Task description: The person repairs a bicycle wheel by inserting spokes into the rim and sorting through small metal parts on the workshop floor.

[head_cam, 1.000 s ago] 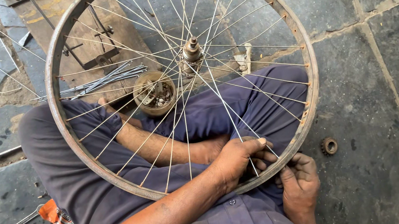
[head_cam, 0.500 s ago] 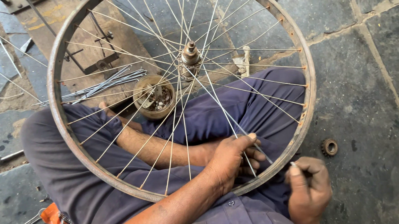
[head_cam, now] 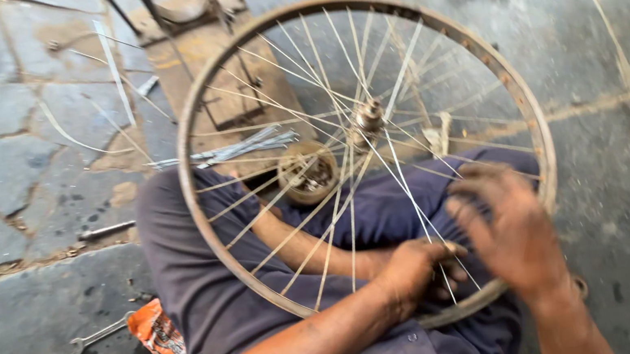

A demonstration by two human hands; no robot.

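Right hand [head_cam: 508, 232] comes up onto the wheel [head_cam: 186, 137] rim at four o'clock.
Left hand [head_cam: 415, 274] pinches a spoke [head_cam: 417, 204] at six; right lies open, blurred.

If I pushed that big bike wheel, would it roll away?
Probably not right now: the wheel lies tilted across the person's lap, with the left hand and right hand at its rim. Stood upright, it likely would roll. Its thin spokes suggest it's light.
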